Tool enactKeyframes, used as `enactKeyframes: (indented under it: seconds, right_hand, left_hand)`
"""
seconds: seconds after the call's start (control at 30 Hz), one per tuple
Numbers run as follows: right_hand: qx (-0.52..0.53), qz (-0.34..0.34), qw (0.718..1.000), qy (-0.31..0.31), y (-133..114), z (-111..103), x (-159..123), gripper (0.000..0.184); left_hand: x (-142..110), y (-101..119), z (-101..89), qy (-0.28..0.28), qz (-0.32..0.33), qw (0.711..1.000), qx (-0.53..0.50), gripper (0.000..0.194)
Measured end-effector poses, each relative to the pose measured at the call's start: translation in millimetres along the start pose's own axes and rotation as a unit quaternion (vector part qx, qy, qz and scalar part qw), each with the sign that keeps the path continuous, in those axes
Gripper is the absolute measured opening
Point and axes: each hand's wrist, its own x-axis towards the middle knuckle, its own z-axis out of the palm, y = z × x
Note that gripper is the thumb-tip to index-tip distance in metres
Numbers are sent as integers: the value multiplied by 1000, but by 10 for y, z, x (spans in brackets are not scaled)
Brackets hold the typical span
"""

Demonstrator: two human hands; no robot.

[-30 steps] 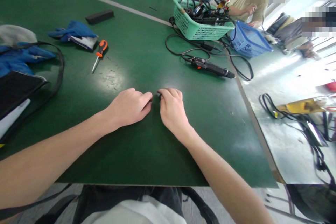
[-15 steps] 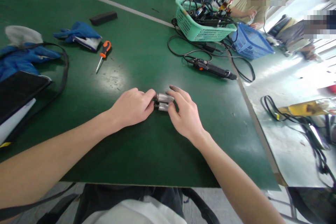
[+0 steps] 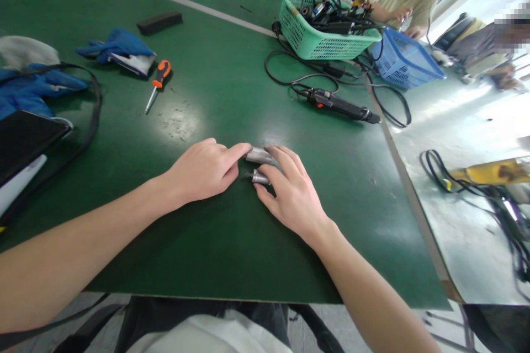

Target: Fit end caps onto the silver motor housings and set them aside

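Silver metal cylinders, two in number, are found side by side on the green worktop [image 3: 207, 253], lying well in from its near edge and apart from each other at their left ends. The right hand [image 3: 298, 198] is spread over both: the nearer silver cylinder with a narrow dark tip [image 3: 259, 177] is grasped between thumb and index finger, while the farther plain silver cylinder [image 3: 257, 155] is covered at its right end by the other fingers. The left hand [image 3: 202, 171] is curled, its index fingertip placed at the farther cylinder's left end; whether anything is enclosed in that curl cannot be told, the palm being hidden.

Light, even pressure is judged advisable, since round bodies may roll if pressed off-centre. The narrow tip should be kept clear of the surface and of knocks against its neighbour. The farther piece is best steadied from both ends while the nearer one is handled.

A black corded power tool with an orange switch [image 3: 339, 106] is noted towards the right edge, well apart from the fingers.
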Motion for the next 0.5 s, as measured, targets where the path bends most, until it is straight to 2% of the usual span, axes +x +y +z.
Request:
enactKeyframes:
  seconds: [0.17, 0.3, 0.5]
  right_hand:
    - [-25, 11, 1000, -8, -60, -96, -105, 15]
    - [-2, 8, 1000, -30, -88, -71, -101, 17]
    - [36, 18, 999, -22, -94, -23, -90, 18]
  left_hand:
    - [3, 11, 20, 12, 0, 1000, 10, 41]
    - [3, 16, 35, 20, 3, 1000, 11, 41]
    - [-3, 28, 2, 36, 14, 999, 3, 38]
